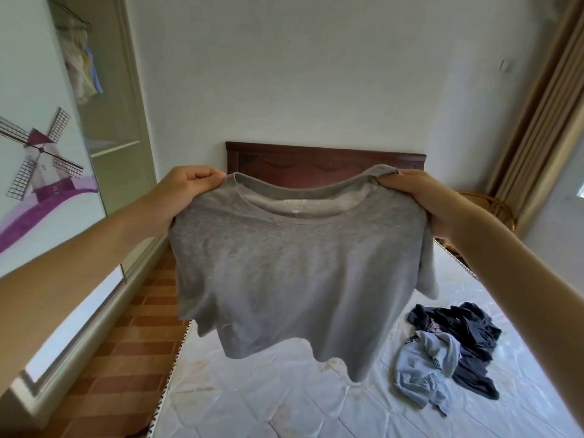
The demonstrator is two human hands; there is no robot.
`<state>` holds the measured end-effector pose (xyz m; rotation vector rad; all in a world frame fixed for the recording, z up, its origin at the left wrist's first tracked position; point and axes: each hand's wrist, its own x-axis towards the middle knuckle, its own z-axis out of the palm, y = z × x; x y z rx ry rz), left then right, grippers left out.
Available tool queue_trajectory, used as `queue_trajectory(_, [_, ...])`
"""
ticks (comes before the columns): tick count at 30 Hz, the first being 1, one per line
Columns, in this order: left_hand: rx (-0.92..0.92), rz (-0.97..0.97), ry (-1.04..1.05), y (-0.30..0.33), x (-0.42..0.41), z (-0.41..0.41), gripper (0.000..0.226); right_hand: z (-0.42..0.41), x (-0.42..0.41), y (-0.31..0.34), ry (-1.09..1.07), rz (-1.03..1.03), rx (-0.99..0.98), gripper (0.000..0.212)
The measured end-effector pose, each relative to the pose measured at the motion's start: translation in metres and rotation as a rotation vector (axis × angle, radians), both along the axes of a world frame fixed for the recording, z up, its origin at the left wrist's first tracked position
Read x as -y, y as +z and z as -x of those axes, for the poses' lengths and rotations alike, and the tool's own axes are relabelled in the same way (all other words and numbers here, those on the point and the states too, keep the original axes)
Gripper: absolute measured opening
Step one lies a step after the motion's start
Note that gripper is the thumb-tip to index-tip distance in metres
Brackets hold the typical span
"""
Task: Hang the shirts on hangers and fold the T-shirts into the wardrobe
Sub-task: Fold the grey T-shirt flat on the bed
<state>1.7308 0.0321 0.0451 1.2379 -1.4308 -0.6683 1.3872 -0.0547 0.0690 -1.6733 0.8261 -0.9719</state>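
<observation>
Hands hold a grey T-shirt (294, 267) up in the air over the mattress (284, 403), one at each shoulder. Left hand (186, 192) at 10 o'clock of the shirt, fingers curled tight, pinching the shoulder seam, thumb on top. Right hand (423, 200) at 2 o'clock, fingers bunched round a wad of fabric at the other shoulder, clamped on it. Shirt hangs free, not touching the bed, neckline sagging in a curve between the hands, ribbed collar, small label inside the neck. Soft heathered knit, hem wavy and uneven, one sleeve drooping at 3 o'clock. Mattress quilted, pale, glossy, with yellowish stains. At 4 o'clock of the shirt a crumpled heap lies on the mattress: dark garment (458, 330) touching and partly over a light blue garment (423, 368), both limp and creased. Headboard (325, 162), dark red wood with carved panel, behind the collar at 12 o'clock. Wardrobe (94, 121) at 9 to 10 o'clock, door with a windmill picture, open bay showing pale clothes (82, 67) hung on a rail. Curtain (537, 105), tan, pleated, at 2 o'clock. Floor (126, 349) of brick-red tiles at 8 o'clock.
</observation>
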Motion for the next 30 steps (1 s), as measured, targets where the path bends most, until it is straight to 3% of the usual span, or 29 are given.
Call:
queue_trajectory(1, [0.029,-0.013,-0.049,0.001,-0.005,-0.003,0.035,0.003,-0.001,0.001,0.069,-0.051,-0.024,0.015])
queue_trajectory(3, [0.091,-0.049,-0.1,-0.003,-0.013,-0.009,0.061,0.01,0.002,0.0,0.186,-0.133,-0.056,0.05])
queue_trajectory(5, [0.117,-0.071,-0.155,-0.009,-0.016,-0.015,0.066,0.015,0.005,-0.005,0.284,-0.183,-0.054,0.078])
queue_trajectory(10, [0.052,-0.112,-0.173,-0.027,-0.003,-0.024,0.066,0.01,0.024,-0.021,0.374,-0.241,-0.02,0.068])
queue_trajectory(13, [0.019,-0.179,-0.099,-0.05,0.03,-0.033,0.068,-0.009,0.062,-0.047,0.265,-0.301,-0.152,0.076])
queue_trajectory(15, [-0.001,-0.273,-0.037,-0.079,0.062,-0.044,0.069,-0.026,0.095,-0.077,0.197,-0.384,-0.267,0.059])
queue_trajectory(17, [0.024,-0.399,0.027,-0.124,0.1,-0.054,0.051,-0.046,0.131,-0.122,0.146,-0.477,-0.375,0.037])
queue_trajectory(19, [0.12,-0.491,0.123,-0.188,0.142,-0.066,0.02,-0.065,0.172,-0.187,0.102,-0.548,-0.485,0.035])
queue_trajectory(25, [0.745,-0.678,0.418,-0.399,0.258,-0.127,0.029,-0.124,0.295,-0.401,-0.255,-0.479,-0.536,0.039])
queue_trajectory(27, [0.785,-0.763,0.538,-0.46,0.274,-0.131,0.046,-0.137,0.31,-0.462,-0.363,-0.385,-0.558,0.058])
queue_trajectory(30, [0.806,-0.829,0.482,-0.538,0.27,-0.118,0.062,-0.149,0.292,-0.544,-0.291,-0.195,-0.787,0.067])
